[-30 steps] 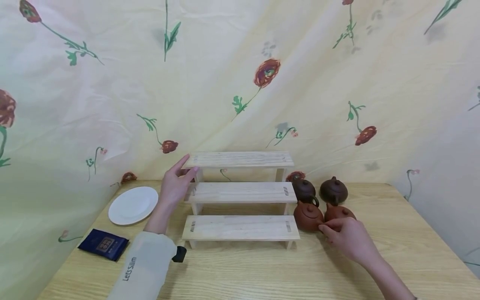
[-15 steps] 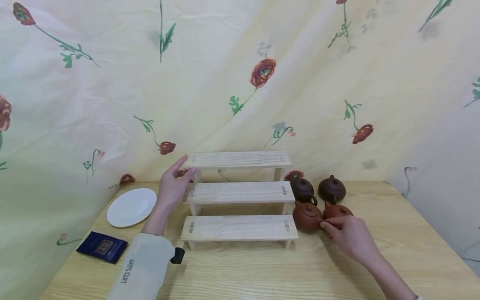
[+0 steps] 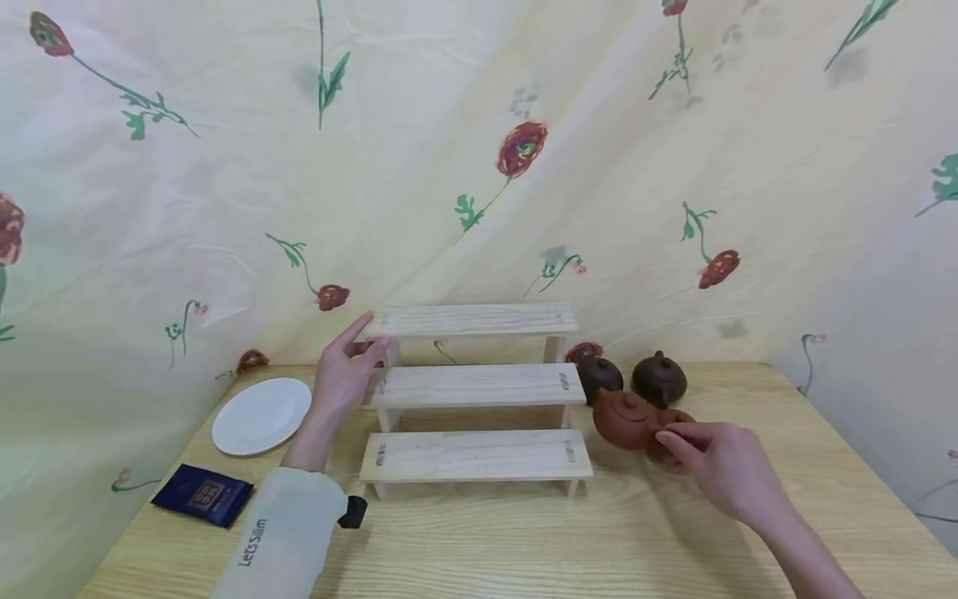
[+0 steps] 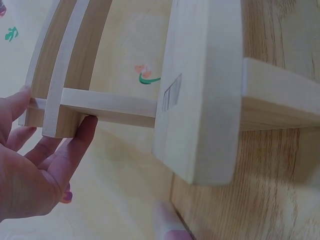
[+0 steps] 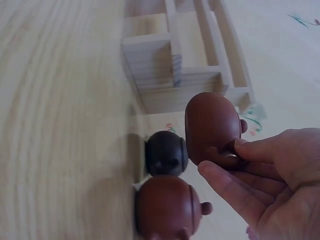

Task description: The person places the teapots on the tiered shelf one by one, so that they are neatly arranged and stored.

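My left hand (image 3: 344,374) grips the left end of the top tier of a pale wooden three-tier stand (image 3: 471,383). In the left wrist view its thumb and fingers sit around the end of the board (image 4: 67,115). With thumb and fingers, my right hand (image 3: 729,466) pinches the handle of a small reddish-brown teapot (image 3: 621,423). This teapot is off the table, just right of the stand's lower tiers. A second reddish-brown teapot (image 5: 165,207) is partly hidden behind the right hand and the held pot in the head view. Two dark brown teapots, one left (image 3: 602,378) and one right (image 3: 659,378), stand behind.
On the left of the wooden table (image 3: 479,549) lies a white plate (image 3: 262,416). Nearer the front is a dark blue packet (image 3: 204,495). A flowered cloth (image 3: 419,166) hangs behind the table.
The right hand has lifted the reddish-brown teapot off the table and shifted it slightly right. My left hand stays at the stand's top tier. The head view has shifted slightly.
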The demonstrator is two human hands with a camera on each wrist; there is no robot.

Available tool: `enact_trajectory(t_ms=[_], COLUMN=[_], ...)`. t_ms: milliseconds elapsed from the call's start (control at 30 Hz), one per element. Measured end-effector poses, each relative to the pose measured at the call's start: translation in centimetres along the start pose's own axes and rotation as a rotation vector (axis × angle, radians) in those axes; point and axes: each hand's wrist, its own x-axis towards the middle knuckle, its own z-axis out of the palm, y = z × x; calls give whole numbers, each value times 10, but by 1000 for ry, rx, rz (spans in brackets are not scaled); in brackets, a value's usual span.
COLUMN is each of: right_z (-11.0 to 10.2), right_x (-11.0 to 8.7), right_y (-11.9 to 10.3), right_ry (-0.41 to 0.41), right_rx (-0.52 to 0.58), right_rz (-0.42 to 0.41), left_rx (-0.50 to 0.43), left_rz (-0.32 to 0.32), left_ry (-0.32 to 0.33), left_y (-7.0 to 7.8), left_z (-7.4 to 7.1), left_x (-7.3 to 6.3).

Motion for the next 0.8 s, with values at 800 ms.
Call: enact_trajectory(t_ms=[800], right_z=[-39], right_x=[9], right_y=[3], right_ry=[-14], right_rx=[139], right_rz=[91], left_rx=[13], left_rz=[7], left_ry=[8], left_y=[-1], left_z=[0], left_x=[0])
